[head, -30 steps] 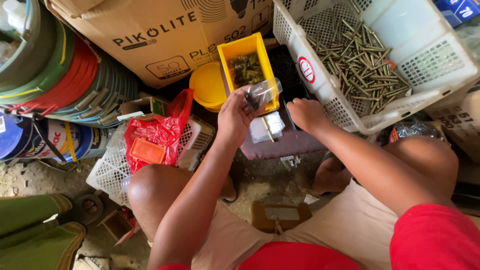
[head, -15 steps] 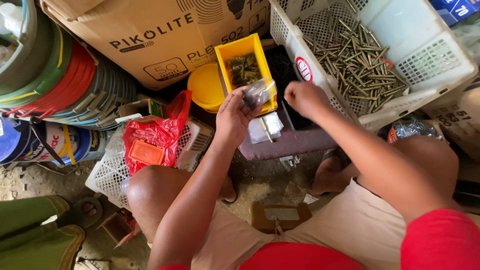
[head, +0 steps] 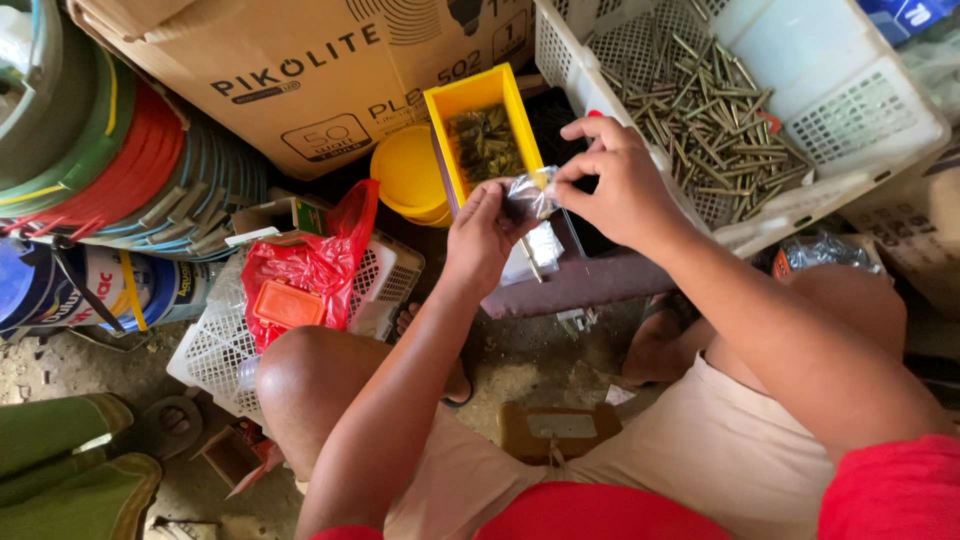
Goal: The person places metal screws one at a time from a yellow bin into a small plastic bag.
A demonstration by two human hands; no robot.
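Dirt floor, cluttered; left hand (head: 482, 235) and right hand (head: 618, 185) both pinching small plastic bag (head: 530, 196) above yellow bin (head: 482, 130).

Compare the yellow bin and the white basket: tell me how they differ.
The yellow bin is narrow, solid-walled and bright yellow; the white basket is much wider, with perforated mesh walls. The yellow bin holds a dark clump of small hardware; the white basket holds long loose screws spread over its floor. The white basket sits tilted. Both are open-topped plastic containers holding metal fasteners.
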